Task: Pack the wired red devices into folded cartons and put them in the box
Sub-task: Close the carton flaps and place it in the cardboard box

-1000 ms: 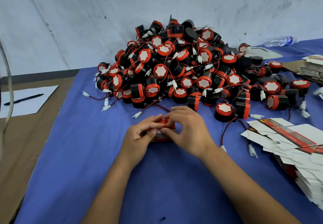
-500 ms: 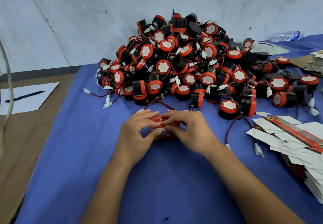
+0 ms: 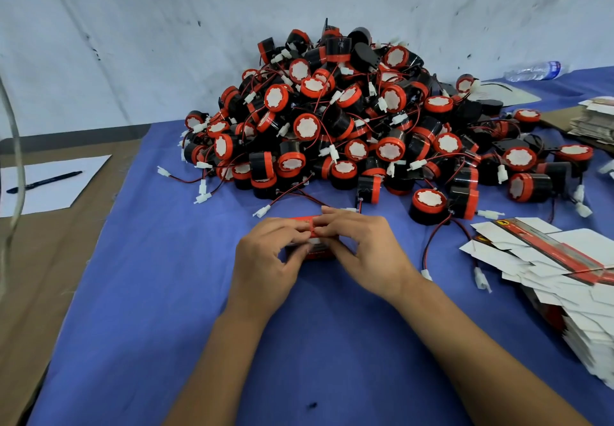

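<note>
My left hand [image 3: 270,256] and right hand [image 3: 360,248] meet near the middle, fingers curled and fingertips almost touching, both gripping one small carton [image 3: 312,249] between them. My bare forearms reach in from the near edge, converging.

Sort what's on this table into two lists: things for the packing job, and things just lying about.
For the job: red carton gripped by left hand and right hand; heap of wired red devices; stack of flat cartons.

Lying about: pen, paper sheet, water bottle.
</note>
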Available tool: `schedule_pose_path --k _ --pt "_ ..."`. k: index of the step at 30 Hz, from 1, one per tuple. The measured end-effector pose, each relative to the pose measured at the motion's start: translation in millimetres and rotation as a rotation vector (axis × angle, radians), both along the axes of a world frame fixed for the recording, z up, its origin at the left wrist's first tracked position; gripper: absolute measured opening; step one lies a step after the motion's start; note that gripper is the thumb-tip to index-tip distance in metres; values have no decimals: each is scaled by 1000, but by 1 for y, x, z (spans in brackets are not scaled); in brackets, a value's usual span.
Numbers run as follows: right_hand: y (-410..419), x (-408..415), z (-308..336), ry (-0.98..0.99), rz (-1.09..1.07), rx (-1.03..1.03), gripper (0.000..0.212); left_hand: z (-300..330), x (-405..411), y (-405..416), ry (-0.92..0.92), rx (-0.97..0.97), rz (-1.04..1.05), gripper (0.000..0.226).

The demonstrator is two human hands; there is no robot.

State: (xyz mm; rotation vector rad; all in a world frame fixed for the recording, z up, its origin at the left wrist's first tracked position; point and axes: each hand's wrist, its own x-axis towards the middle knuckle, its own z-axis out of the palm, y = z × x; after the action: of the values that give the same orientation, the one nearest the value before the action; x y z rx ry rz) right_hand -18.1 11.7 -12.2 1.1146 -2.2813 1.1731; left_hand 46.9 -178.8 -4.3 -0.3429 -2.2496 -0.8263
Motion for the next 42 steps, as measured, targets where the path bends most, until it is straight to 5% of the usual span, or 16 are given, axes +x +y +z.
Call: schedule_pose_path --k 12,17,20,26,30,35,39,42 --pt "3 4 -5 16 -36 7 19 -9 -6 -1 -13 -16 33 19" --pt "1 5 -4 44 -155 62 9 -12 -9 -8 -274 344 -21 34" --pt "-1 12 -3 109 -192 144 7 -11 -9 -10 -372 461 -73 23" --pt "-10 6 51 50 -125 578 31 -4 1 -7 -396 576 -117 17" --pt "35 36 99 -50 -76 475 39 22 9 28 -366 697 -319 15" --pt "180 109 170 -62 -556 289 42 83 -3 163 -297 541 -705 20" --pt "296 189 210 -144 -1018 84 36 108 8 296 -477 422 -888 35" --pt "357 223 221 -361 -1305 204 40 107 18 371 -556 224 -956 33"
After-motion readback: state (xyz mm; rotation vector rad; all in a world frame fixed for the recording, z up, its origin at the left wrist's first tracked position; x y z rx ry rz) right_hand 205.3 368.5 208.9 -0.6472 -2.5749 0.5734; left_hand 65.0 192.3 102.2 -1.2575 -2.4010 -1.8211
